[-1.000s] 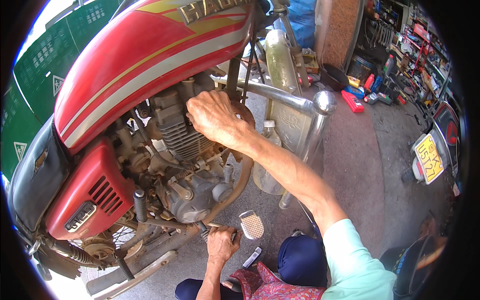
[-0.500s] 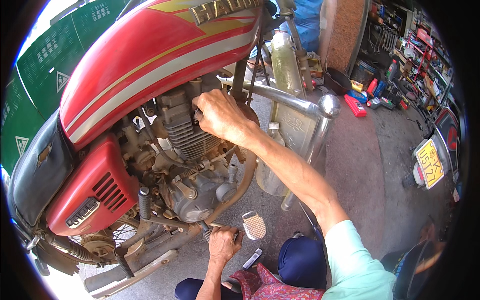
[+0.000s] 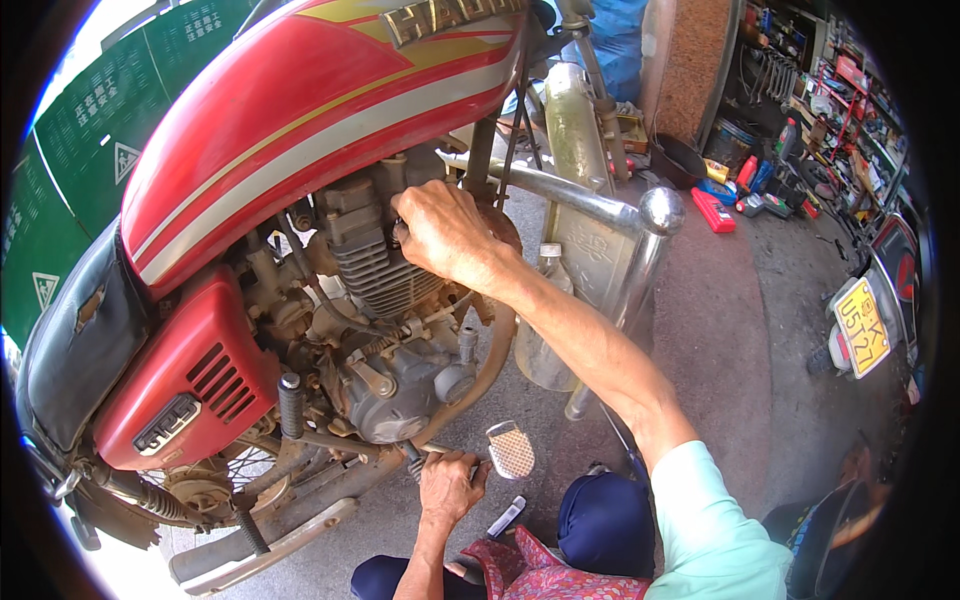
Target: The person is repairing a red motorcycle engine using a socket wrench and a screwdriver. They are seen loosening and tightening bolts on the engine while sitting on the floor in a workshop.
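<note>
A motorcycle with a red fuel tank stands on my left, its finned engine cylinder facing me. My right hand reaches up to the cylinder's front side, fingers curled together against it. Whatever they pinch there is hidden behind the hand. Down by the round engine cover, my left hand is closed beside a dark ribbed rubber peg; what lies in its fingers cannot be made out. Right of that hand is a pedal plate with a textured face.
A chrome crash bar ending in a ball sticks out toward the right. Behind it stands a clear plastic bottle. Bottles and a red case lie on the floor at the back right, near crowded shelves. Another vehicle's yellow plate shows at right.
Both hands keep their places and closed grips. The view has shifted very slightly; otherwise the motorcycle and surroundings look the same.
</note>
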